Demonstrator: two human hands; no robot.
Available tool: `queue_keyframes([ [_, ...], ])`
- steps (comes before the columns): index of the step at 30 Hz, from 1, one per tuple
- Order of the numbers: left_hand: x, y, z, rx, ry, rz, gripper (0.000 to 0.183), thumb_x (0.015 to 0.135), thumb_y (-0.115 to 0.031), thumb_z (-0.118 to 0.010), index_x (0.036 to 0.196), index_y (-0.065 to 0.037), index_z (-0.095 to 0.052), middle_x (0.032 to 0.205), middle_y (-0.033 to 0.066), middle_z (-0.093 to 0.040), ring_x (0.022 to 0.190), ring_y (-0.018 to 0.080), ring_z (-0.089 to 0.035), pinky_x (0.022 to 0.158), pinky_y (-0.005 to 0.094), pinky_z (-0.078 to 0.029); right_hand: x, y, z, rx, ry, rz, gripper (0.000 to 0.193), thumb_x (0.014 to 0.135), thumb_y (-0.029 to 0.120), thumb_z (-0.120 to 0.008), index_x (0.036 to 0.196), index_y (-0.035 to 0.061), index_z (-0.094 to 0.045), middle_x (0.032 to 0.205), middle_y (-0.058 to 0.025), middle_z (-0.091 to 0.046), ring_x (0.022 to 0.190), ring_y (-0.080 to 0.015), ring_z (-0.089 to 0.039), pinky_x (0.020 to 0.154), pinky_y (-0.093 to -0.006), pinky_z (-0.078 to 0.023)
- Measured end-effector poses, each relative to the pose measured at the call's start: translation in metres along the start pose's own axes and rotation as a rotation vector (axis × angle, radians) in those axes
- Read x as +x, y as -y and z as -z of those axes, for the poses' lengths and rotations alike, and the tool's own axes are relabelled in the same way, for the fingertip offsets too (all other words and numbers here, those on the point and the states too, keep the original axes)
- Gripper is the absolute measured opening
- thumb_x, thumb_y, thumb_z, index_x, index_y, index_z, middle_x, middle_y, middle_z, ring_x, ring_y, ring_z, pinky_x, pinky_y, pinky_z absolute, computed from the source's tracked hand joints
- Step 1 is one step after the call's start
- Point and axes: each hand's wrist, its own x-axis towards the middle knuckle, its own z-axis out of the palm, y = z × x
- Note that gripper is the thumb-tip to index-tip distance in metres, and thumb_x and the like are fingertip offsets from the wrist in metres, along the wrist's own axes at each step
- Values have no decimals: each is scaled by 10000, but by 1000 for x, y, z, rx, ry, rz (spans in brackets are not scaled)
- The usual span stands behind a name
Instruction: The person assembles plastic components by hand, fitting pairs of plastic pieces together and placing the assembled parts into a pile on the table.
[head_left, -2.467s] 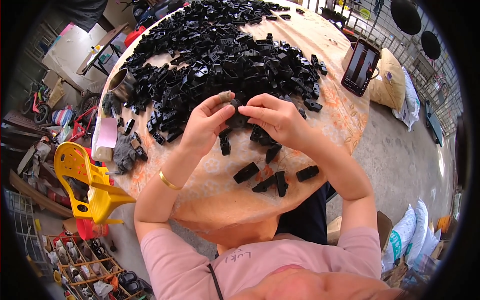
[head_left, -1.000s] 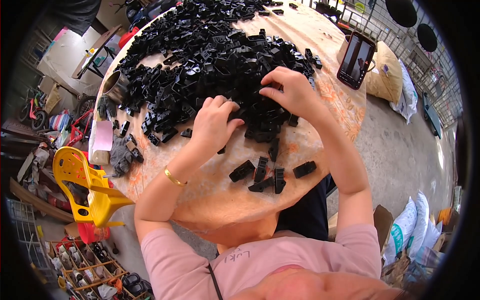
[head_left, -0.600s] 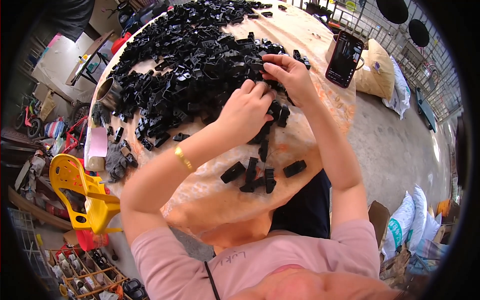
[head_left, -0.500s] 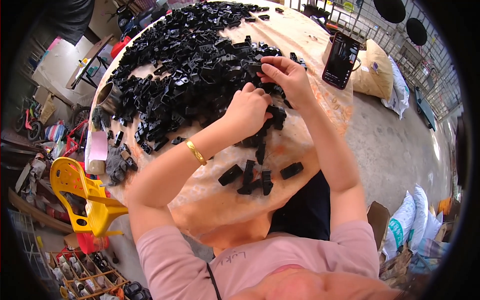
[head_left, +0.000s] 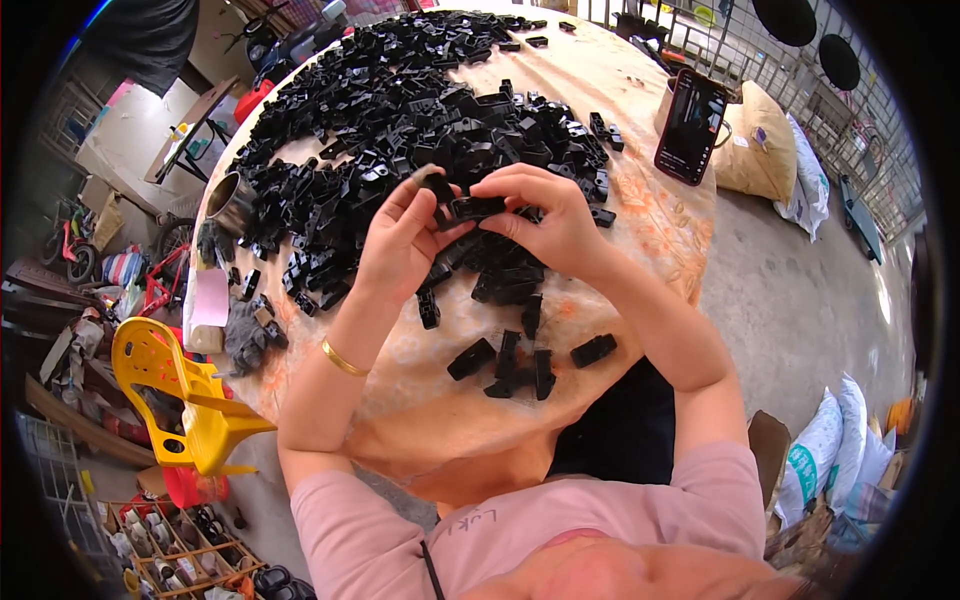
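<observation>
Above the round table (head_left: 640,150), at twelve o'clock of the small sorted cluster (head_left: 520,360) — left hand (head_left: 400,250) and right hand (head_left: 550,215) back together, both pinching one black plastic piece (head_left: 475,208) lifted from the heap (head_left: 400,110) — reaching over, joining begun.

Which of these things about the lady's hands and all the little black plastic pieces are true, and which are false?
1. Both hands hold one small black plastic piece between them, above the round table. True.
2. The left hand wears a thin gold bangle on its wrist. True.
3. The big heap of black plastic pieces lies on the floor. False: it lies on the table.
4. The right hand holds the dark phone. False: the phone lies on the table, away from both hands.
5. A yellow plastic chair stands to the person's left. True.
</observation>
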Motion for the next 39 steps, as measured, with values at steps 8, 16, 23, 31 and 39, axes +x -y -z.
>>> queue_keyframes([
  [8,-9,-5,-7,227,-5,301,281,920,-223,-518,1062,12,-579,892,99,-639,685,186,-644,571,261,-547,2,1,2,-379,45,466,328,607,25,-707,925,97,-675,887,-15,-657,847,-235,-582,713,-318,-511],
  [16,-16,-16,-17,367,-80,329,297,921,-253,-523,1003,20,-608,831,84,-643,636,157,-626,548,219,-508,0,-1,2,-284,99,373,335,639,16,-718,965,68,-660,894,-38,-663,809,-233,-588,704,-311,-505],
  [23,-19,-15,-19,412,-100,333,292,906,-248,-549,989,25,-612,834,70,-642,650,123,-614,574,208,-504,-5,2,-2,-509,158,393,416,669,63,-697,1075,93,-614,815,-45,-625,769,-217,-602,680,-307,-507],
  [31,-27,-8,-26,680,-13,175,227,830,-2,-570,1050,55,-580,827,58,-630,679,79,-584,635,211,-492,-3,3,-1,-266,201,269,456,695,98,-715,1133,72,-590,947,-76,-636,912,-228,-589,764,-301,-494],
  [39,-60,-1,-42,1459,625,-46,283,747,-152,-678,1005,-57,-609,860,111,-604,797,291,-557,755,361,-460,24,-29,28,-636,-36,-11,242,809,177,-631,1019,56,-624,851,-91,-641,725,-212,-625,662,-301,-500],
])
